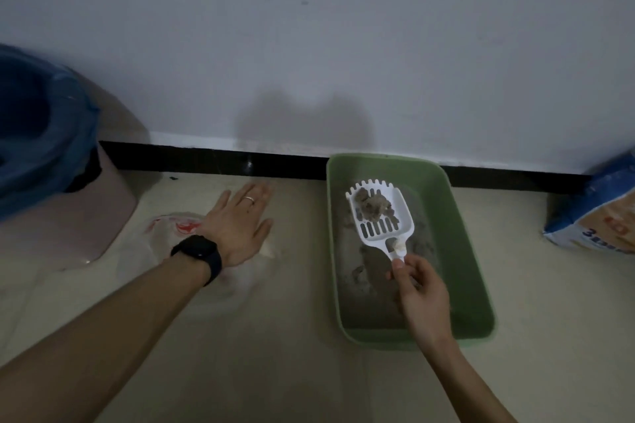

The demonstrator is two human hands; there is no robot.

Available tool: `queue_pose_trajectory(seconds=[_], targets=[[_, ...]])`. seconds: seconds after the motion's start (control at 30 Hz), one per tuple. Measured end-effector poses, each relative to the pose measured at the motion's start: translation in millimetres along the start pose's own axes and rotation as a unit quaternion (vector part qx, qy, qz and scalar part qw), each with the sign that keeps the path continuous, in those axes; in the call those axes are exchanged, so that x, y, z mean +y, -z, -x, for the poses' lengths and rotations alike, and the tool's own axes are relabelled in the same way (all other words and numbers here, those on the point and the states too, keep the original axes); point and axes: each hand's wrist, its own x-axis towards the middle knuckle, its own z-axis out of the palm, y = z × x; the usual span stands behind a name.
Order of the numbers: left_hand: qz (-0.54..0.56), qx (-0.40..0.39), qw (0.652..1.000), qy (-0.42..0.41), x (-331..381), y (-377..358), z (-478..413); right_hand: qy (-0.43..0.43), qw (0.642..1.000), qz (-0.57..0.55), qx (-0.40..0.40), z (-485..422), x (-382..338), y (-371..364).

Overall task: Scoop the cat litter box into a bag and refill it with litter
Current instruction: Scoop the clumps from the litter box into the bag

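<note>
The right hand (421, 295) is pinching the scoop (378, 216) of clumps over the box (467, 251), the left hand (240, 223), fingers spread, is pressing a red-printed bag (178, 230), and a "3" is showing on the blue sack (598, 216).

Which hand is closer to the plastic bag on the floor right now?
Left. The left hand lies flat on the plastic bag on the floor; the right hand is off to the bag's right, over the green litter box, holding the white scoop.

Green litter box (477, 271); white slotted scoop (381, 216); grey litter (371, 299); black watch (201, 252).
</note>
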Motion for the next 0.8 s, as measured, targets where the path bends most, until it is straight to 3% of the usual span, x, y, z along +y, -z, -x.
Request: queue_pose_trajectory(seconds=[0.27, 0.47, 0.6, 0.7, 0.8], targets=[[0.04, -0.061, 0.987, 0.143, -120.9, -11.8, 83.6, 0.043, 0.988, 0.034, -0.144, 19.7, -39.9, -82.9], [0.201, -0.108, 0.948, 0.224, -149.7, -22.6, 111.2, 0.085, 0.958, 0.173, -0.213, 43.4, -41.3, -145.4], [0.245, -0.107, 0.937, 0.224, -152.4, -33.3, 110.9, 0.192, 0.88, 0.365, -0.235, 48.0, -33.9, -175.4], [0.264, -0.102, 0.933, 0.22, -146.9, -38.5, 107.1, 0.339, 0.772, 0.507, -0.177, 48.6, -31.8, -186.4], [0.282, -0.098, 0.929, 0.218, -139.8, -38.9, 100.4, 0.411, 0.728, 0.535, -0.125, 48.2, -40.1, -186.7]])
